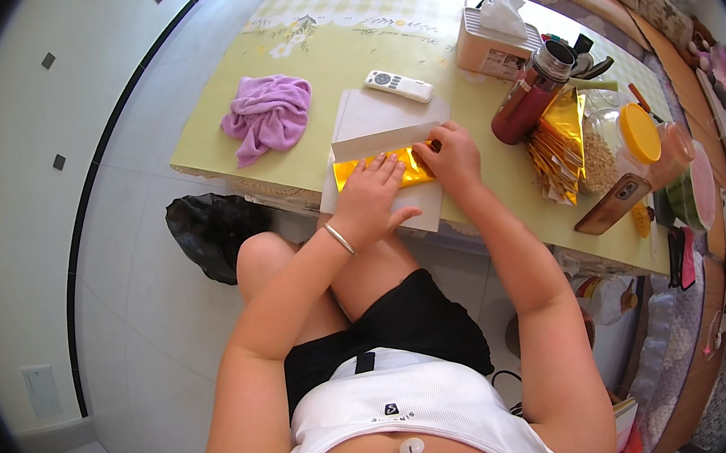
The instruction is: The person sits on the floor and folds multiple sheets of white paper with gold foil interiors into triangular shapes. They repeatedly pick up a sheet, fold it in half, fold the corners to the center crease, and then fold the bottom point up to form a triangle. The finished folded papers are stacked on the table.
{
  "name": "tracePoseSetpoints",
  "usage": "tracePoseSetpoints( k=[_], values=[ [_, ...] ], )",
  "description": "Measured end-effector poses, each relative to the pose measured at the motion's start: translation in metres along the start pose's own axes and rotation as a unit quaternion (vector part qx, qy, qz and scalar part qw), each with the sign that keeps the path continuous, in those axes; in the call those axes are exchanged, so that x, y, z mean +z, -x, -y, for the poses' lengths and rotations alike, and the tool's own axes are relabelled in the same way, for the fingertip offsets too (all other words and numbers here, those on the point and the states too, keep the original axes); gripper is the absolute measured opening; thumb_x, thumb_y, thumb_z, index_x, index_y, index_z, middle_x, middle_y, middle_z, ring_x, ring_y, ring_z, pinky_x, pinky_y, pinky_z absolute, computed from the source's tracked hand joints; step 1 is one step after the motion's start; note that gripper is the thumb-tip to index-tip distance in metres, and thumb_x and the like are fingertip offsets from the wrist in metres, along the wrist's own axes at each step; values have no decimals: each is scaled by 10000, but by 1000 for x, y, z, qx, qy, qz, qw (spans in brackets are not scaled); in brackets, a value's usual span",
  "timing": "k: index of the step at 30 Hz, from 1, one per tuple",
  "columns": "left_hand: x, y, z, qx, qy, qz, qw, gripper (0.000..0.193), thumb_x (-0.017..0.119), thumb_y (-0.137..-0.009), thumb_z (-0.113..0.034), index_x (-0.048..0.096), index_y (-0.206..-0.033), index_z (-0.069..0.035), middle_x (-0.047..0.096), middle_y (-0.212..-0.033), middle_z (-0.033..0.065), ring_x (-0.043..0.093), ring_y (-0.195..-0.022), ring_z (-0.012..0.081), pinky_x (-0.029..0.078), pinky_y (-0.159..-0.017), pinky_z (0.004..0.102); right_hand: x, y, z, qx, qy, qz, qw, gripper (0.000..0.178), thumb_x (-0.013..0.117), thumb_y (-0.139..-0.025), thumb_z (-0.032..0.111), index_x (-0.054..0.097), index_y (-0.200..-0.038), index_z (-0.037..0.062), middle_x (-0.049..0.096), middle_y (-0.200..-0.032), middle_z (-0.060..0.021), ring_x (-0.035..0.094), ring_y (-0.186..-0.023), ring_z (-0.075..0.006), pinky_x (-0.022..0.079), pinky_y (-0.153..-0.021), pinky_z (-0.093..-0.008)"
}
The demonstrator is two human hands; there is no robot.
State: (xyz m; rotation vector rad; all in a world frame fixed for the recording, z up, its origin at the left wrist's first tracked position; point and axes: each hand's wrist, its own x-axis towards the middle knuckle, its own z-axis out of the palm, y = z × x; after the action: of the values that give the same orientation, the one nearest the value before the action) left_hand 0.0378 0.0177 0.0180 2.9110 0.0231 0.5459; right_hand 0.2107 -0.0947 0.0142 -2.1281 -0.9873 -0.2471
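Note:
A strip of shiny gold foil paper [411, 167] lies across a white board [365, 112] at the table's near edge. Along the foil's far side runs a pale grey-white strip [389, 140]; I cannot tell whether it is a folded flap or a separate piece. My left hand [370, 197] lies flat on the foil, fingers stretched and thumb out to the right. At the foil's right end, my right hand [452, 156] has thumb and fingers pinched on its edge. The underside of the foil is hidden.
Beyond the board lies a white remote control [399, 85]; a purple cloth [268, 116] is to its left. On the right stand a tissue box [494, 41], a dark red flask [532, 95], stacked gold foil [562, 146], a yellow-lidded jar [639, 132] and a phone [613, 203]. A black bag [216, 234] sits below.

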Motion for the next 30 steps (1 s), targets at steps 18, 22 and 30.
tracePoseSetpoints(
  k=[18,22,30],
  values=[
    [2,2,-2,-12,-63,40,997,848,585,-865,-625,446,-1454,-30,382,-1551,155,324,-1452,335,222,-1149,602,-1,-4,-23,-15,-48,-25,998,233,759,-754,92,567,-642,20,568,-763,-144,571,-806,-355,471,-736,-454],
    [4,2,-1,-9,-71,42,997,844,586,-863,-623,450,-1451,-34,381,-1553,151,317,-1455,337,221,-1142,619,-2,-3,-24,-26,9,-3,1000,203,762,-754,106,642,-895,22,621,-1009,-172,576,-993,-361,471,-875,-442],
    [3,7,2,2,-54,85,995,960,511,-837,-733,375,-1506,-58,301,-1593,160,219,-1501,325,128,-1166,630,-19,57,24,-189,76,211,956,822,558,-920,550,353,-1507,13,316,-1586,-176,241,-1498,-295,149,-1227,-421]
  ],
)
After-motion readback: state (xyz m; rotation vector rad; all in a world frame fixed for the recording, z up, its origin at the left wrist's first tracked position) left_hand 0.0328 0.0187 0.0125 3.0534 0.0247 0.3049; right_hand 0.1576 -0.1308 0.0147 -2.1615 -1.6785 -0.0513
